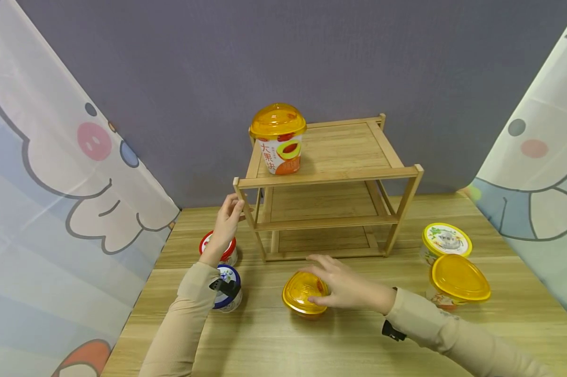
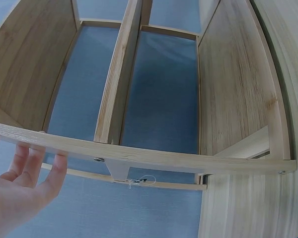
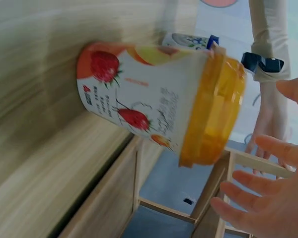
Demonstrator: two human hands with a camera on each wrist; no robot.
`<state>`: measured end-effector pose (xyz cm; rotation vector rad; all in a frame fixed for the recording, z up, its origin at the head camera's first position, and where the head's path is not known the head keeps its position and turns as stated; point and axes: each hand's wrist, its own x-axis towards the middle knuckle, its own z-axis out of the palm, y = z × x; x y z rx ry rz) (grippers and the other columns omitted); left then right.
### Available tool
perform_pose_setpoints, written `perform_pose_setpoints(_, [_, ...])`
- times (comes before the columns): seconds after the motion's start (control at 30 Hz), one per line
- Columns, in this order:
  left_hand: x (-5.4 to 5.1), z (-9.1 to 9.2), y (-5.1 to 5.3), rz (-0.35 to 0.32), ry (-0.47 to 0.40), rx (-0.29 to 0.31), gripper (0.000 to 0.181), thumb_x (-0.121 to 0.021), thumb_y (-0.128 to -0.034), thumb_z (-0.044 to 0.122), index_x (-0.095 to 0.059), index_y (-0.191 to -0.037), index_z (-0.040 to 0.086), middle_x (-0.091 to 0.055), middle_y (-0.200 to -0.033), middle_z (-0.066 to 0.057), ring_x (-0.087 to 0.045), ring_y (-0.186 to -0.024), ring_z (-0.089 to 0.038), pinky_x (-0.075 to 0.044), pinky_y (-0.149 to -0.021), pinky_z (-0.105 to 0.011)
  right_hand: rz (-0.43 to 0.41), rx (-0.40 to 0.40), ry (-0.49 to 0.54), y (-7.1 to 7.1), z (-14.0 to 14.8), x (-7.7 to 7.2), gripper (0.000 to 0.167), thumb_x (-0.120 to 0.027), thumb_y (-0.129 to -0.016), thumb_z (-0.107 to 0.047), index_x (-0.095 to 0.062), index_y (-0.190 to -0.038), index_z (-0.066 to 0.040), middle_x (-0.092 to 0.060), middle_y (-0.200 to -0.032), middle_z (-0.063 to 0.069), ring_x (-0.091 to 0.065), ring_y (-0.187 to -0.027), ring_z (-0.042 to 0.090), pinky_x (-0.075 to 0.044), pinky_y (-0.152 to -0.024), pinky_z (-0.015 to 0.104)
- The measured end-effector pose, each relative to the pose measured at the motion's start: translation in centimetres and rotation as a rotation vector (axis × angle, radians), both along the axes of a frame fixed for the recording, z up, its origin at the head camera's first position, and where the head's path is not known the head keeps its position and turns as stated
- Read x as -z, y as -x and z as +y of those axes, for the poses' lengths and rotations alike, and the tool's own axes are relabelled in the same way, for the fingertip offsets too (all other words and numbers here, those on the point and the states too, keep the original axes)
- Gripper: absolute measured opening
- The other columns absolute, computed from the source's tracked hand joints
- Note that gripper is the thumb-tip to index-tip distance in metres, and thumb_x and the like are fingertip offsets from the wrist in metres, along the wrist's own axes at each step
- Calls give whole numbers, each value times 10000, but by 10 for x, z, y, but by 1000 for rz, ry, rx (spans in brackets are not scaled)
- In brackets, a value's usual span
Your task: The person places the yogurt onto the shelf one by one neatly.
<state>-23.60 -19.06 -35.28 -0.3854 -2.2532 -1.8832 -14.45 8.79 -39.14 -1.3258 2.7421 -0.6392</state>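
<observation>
My left hand (image 1: pixel 226 220) is at the left front post of a wooden shelf rack (image 1: pixel 311 178), and its fingers reach the post (image 2: pixel 149 154) in the left wrist view. I see no thumb clearly wrapped round it. Over on the table, my right hand (image 1: pixel 342 283) hovers at the right side of a fruit yogurt cup (image 1: pixel 304 296) with an amber domed lid. Its fingers (image 3: pixel 253 181) are spread, apart from the cup in the right wrist view, where strawberries show on the white wall. A similar yogurt cup (image 1: pixel 280 141) stands upright on the top shelf, front left.
Left of the rack, under my left arm, stand a red-lidded tub (image 1: pixel 229 254) and a blue-lidded tub (image 1: pixel 233 301). At the right are a yellow-lidded tub (image 1: pixel 445 241) and another amber-lidded cup (image 1: pixel 457 280). A grey wall (image 1: pixel 208 78) rises behind; patterned curtains hang at both sides.
</observation>
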Motion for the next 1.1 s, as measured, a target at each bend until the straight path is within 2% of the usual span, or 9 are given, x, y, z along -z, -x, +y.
perform_pose_setpoints(0.1, [-1, 0, 0, -2, 15, -7, 320, -370, -958, 221, -402, -1190, 2, -487, -1005, -124, -555, -978, -291, -420, -870, -456, -30, 14, -23, -2, -2, 4, 641, -577, -796, -486, -383, -1323, -176, -277, -1372, 183, -363, -1184, 383, -343, -918, 541])
perform_pose_setpoints(0.17, [3, -1, 1, 11, 17, -6, 334, -378, -954, 248, -404, -1186, 10, -490, -1004, -119, -499, -1020, -413, -424, -864, -457, -31, 19, -26, -3, -4, 6, 696, -594, -769, -507, -367, -1333, -168, -258, -1381, 184, -354, -1191, 385, -339, -918, 547])
perform_pose_setpoints(0.23, [3, -1, 2, 17, 10, -1, 338, -381, -953, 254, -403, -1183, 8, -490, -1003, -126, -482, -1026, -444, -424, -863, -463, -39, 24, -29, -4, -6, 8, 748, -609, -743, -529, -351, -1343, -166, -240, -1393, 175, -343, -1200, 387, -345, -912, 548])
perform_pose_setpoints(0.47, [3, -1, 1, 7, 3, -7, 338, -376, -956, 215, -390, -1189, -30, -486, -993, -145, -485, -1019, -443, -403, -874, -498, -17, 16, -85, -7, -9, 17, 805, -613, -710, -585, -356, -1340, -153, -274, -1361, 204, -362, -1180, 414, -357, -906, 543])
perform_pose_setpoints(0.57, [2, -1, 1, 5, 7, -16, 319, -373, -957, 202, -399, -1181, -24, -492, -982, -125, -520, -998, -383, -415, -869, -478, -1, 13, -92, -8, -9, 21, 809, -628, -698, -579, -364, -1333, -152, -277, -1358, 203, -377, -1174, 399, -370, -902, 528])
perform_pose_setpoints(0.67, [1, -1, 1, 6, 4, -19, 282, -372, -958, 191, -416, -1162, 1, -494, -966, -99, -566, -954, -263, -424, -865, -463, -3, 8, -83, -7, -9, 24, 791, -653, -702, -529, -363, -1332, -148, -260, -1372, 194, -381, -1172, 395, -384, -885, 531])
perform_pose_setpoints(0.73, [1, -1, 1, 6, 0, -19, 270, -373, -958, 184, -423, -1155, 7, -495, -956, -85, -574, -940, -233, -428, -863, -457, -16, 2, -78, -7, -9, 25, 780, -663, -708, -497, -358, -1335, -147, -247, -1382, 187, -377, -1177, 391, -389, -880, 529])
perform_pose_setpoints(0.93, [2, -1, 1, 11, -7, -18, 274, -374, -957, 186, -426, -1165, 14, -496, -950, -71, -519, -993, -395, -434, -863, -451, -84, -36, -58, -3, -7, 26, 748, -701, -706, -386, -369, -1324, -126, -213, -1400, 193, -336, -1212, 386, -377, -911, 499])
perform_pose_setpoints(1.1, [2, 0, 1, 19, -3, -18, 299, -379, -955, 212, -423, -1175, 14, -501, -958, -76, -533, -987, -376, -438, -858, -450, -104, -72, -38, 0, -6, 24, 721, -719, -695, -329, -401, -1304, -111, -220, -1395, 206, -332, -1218, 381, -368, -928, 487])
